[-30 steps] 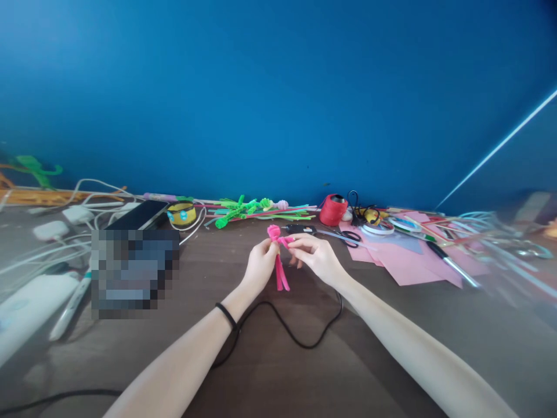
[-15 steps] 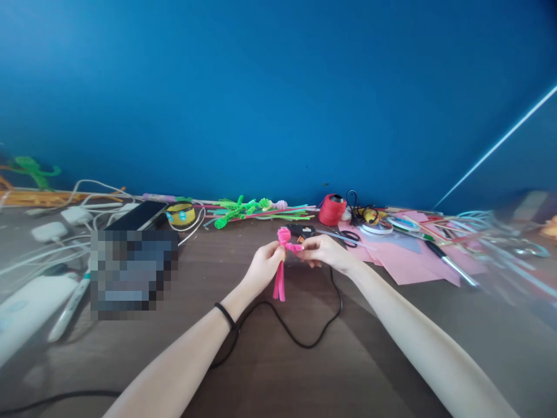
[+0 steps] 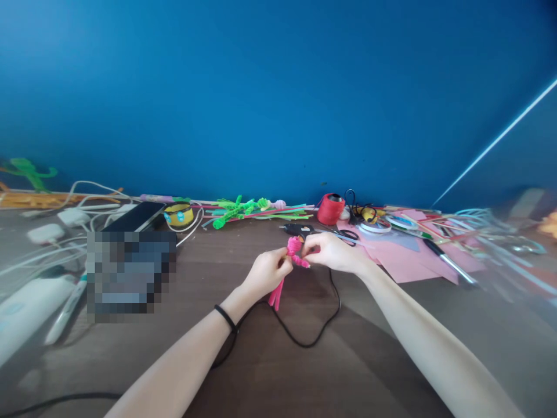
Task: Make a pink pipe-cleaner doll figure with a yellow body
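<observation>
A small pink pipe-cleaner figure (image 3: 294,246) is pinched by my left hand (image 3: 272,269), its coiled head tilted to the right and its loose strands hanging below the fingers. One short twisted arm sticks out to the right, over the dark table. My right hand (image 3: 319,249) is just right of the head, its thumb and fingers curled together; whether anything is between them is too small to tell. Behind the hands lies a black glue gun (image 3: 300,230), partly hidden by the right hand.
Green pipe-cleaner pieces (image 3: 239,210), a red spool (image 3: 331,210), scissors (image 3: 348,235) and pink paper (image 3: 404,261) lie along the wall. A black cable (image 3: 310,346) loops below the hands. Phone (image 3: 134,216), chargers and a marker (image 3: 65,310) are left.
The pink figure has tilted to the right and its lower strands have swung left. My right hand has let go of its twisted arm and sits slightly above it.
</observation>
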A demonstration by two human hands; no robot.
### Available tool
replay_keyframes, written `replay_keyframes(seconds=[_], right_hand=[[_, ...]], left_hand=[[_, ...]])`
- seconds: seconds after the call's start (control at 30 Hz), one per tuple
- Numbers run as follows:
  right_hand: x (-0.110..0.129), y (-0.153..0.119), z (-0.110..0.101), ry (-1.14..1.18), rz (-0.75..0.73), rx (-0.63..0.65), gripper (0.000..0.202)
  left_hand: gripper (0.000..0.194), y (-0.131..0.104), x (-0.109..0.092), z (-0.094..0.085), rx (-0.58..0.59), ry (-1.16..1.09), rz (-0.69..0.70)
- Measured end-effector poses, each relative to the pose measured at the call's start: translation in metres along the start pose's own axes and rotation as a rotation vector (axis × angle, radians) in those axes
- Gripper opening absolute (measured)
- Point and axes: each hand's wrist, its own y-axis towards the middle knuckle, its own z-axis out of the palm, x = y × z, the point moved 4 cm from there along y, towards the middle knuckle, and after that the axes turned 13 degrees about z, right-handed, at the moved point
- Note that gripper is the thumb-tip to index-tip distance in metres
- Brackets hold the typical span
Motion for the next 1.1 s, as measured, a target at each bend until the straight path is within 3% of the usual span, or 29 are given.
replay_keyframes(seconds=[0.13, 0.37, 0.57, 0.8, 0.93, 1.1], right_hand=[[0.016, -0.007, 0.0, -0.187, -0.017, -0.22, 0.016], [0.029, -0.014, 0.011, -0.501, -0.013, -0.431, 0.014], [0.029, -0.016, 0.021, -0.453, 0.062, -0.525, 0.016], [0.029, -0.018, 0.022, 0.034, 0.062, -0.486, 0.015], [0.027, -0.017, 0.019, 0.063, 0.08, -0.506, 0.01], [0.011, -0.009, 0.012, 0.128, 0.157, -0.336, 0.007]], left_hand=[[0.016, 0.0, -0.002, 0.0, -0.01, 0.133, -0.022], [0.019, 0.0, 0.0, -0.003, -0.057, 0.268, -0.122], [0.02, -0.002, 0.0, -0.007, -0.118, 0.316, -0.192], [0.02, -0.003, 0.005, -0.014, -0.19, 0.329, -0.307], [0.019, -0.004, 0.005, -0.015, -0.2, 0.338, -0.306], [0.017, -0.003, 0.001, -0.01, -0.18, 0.313, -0.212]])
